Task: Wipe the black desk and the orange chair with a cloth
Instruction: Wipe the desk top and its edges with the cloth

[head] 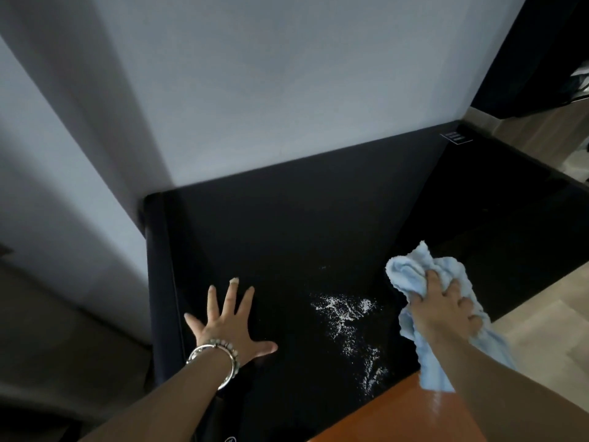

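Looking down from the head view: black desk (287, 224) pushed into a corner of pale wall (287, 74), far edge against it. Left hand (224, 323) spread flat, fingers straight, pressed on the desk top near the left edge, bracelets (216, 355) at the wrist. Right hand (446, 309) bunched around a light blue cloth (411, 272), gripping it at the right edge of the desk, a tail of cloth hanging down past the near right corner. Between the two hands, a scatter of white powder (345, 314) running from mid-desk toward the near edge (unwiped, to judge by how it lies). Orange chair (398, 413) showing only as a glossy slab at the near right corner, partly under the right forearm.

Probably early in the task: desk wiping barely begun or only about to begin, powder left to clear, chair apparently untouched (a sheen on it, cause unclear).
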### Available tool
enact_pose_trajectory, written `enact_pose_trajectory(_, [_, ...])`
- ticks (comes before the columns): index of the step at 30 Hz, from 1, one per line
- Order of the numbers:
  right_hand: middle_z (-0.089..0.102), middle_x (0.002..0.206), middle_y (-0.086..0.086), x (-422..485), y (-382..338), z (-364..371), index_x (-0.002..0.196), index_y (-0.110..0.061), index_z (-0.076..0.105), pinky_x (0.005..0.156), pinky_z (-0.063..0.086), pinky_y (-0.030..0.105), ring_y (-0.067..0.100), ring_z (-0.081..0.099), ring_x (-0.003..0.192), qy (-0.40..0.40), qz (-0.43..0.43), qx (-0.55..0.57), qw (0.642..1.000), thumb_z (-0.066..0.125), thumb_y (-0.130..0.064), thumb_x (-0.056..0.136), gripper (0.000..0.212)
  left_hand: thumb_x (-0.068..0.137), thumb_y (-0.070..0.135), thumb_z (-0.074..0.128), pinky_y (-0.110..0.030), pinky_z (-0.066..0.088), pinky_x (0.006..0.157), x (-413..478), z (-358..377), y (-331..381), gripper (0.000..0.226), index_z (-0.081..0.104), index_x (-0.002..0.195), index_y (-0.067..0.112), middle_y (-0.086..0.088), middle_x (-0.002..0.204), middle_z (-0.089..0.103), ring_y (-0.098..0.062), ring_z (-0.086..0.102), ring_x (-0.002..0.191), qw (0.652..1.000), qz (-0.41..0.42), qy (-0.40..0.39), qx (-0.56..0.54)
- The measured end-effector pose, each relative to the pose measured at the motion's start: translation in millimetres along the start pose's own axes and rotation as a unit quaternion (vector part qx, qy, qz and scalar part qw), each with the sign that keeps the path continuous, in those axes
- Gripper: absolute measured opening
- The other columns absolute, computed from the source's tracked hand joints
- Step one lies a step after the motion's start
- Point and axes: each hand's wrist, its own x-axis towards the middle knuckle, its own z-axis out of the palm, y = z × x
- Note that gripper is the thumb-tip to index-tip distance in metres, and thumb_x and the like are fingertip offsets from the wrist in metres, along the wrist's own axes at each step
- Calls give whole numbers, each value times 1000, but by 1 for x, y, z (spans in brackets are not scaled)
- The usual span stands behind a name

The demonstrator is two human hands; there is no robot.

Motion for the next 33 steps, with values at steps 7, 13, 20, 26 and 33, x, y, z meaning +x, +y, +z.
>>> enact_pose_trajectory(7, [5, 158, 9, 49, -32, -2, 148, -38, 6, 111, 13, 58, 39, 17, 138, -15, 20, 23, 999, 34, -57, 93, 64, 56, 75, 67, -74, 5, 101, 33, -7, 14, 131, -23, 143, 38, 12, 146, -40, -32, -32, 137, 992, -43, -92, -71])
enact_pose_trajectory(13, [13, 157, 5, 80, -63, -7, 146, -41, 14, 108, 19, 57, 37, 24, 135, -22, -49, 9, 999, 37, -50, 95, 57, 56, 81, 60, -76, 6, 100, 45, -17, 16, 133, -38, 133, 36, 7, 136, -53, -39, -37, 132, 983, -43, -178, -23])
enact_pose_trajectory(20, [65, 116, -5, 34, -117, 6, 120, -35, 61, 81, 42, 34, 31, 57, 97, 56, -374, 77, 923, 57, -18, 80, 44, 58, 76, 64, -75, 6, 101, 43, -23, 20, 133, -38, 134, 36, 7, 135, -54, -39, -38, 131, 982, -46, -183, -33])
enact_pose_trajectory(26, [62, 113, 13, 91, -88, -23, 116, -21, 61, 77, 46, 47, 42, 57, 93, 177, -206, 166, 948, 68, -31, 76, 42, 57, 78, 63, -74, 9, 102, 45, -25, 20, 135, -40, 131, 35, 5, 133, -56, -39, -37, 132, 978, -56, -199, -17])
enact_pose_trajectory(33, [-2, 158, 10, 146, -31, -23, 149, -35, -5, 107, 14, 68, 43, 10, 140, -34, 45, 13, 998, 26, -76, 83, 83, 56, 80, 61, -73, 12, 102, 48, -25, 25, 134, -44, 125, 34, 4, 131, -56, -40, -37, 132, 980, -57, -193, -7])
